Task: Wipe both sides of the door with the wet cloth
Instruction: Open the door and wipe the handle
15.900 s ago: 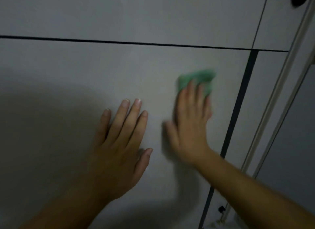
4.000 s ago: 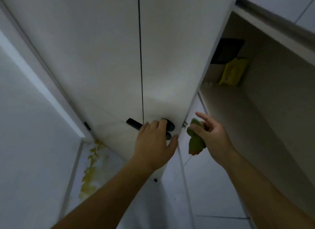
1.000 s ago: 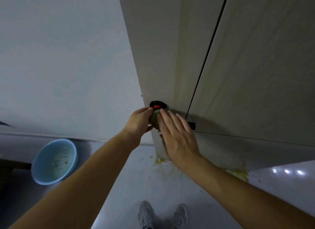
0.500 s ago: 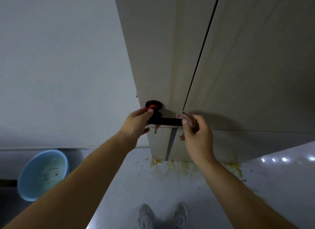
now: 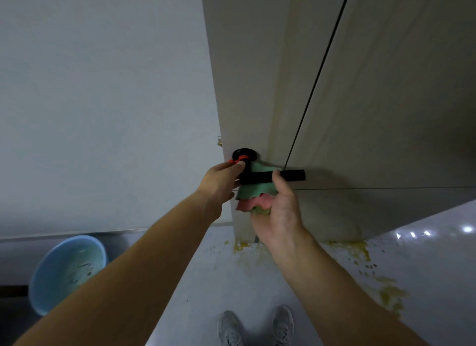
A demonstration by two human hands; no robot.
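Pinches base of black lever door handle (image 5: 260,177) with left hand (image 5: 221,177). Grips crumpled green-and-pink wet cloth (image 5: 253,196) with right hand (image 5: 279,211), thumb over lever, against pale wooden door (image 5: 252,75) at centre. At 8 o'clock: round blue plastic basin (image 5: 49,263), containing murky residue.

The cloth (image 5: 257,191) lies partly hidden behind the black door handle (image 5: 293,175); the grey shoes (image 5: 229,330) are cut off by the bottom edge

Pale beige door (image 5: 257,75), crossed by a thin dark vertical groove. Green-and-pink cloth (image 5: 253,195), scallop-edged and bunched, lies against the door face behind the black lever handle (image 5: 292,175).
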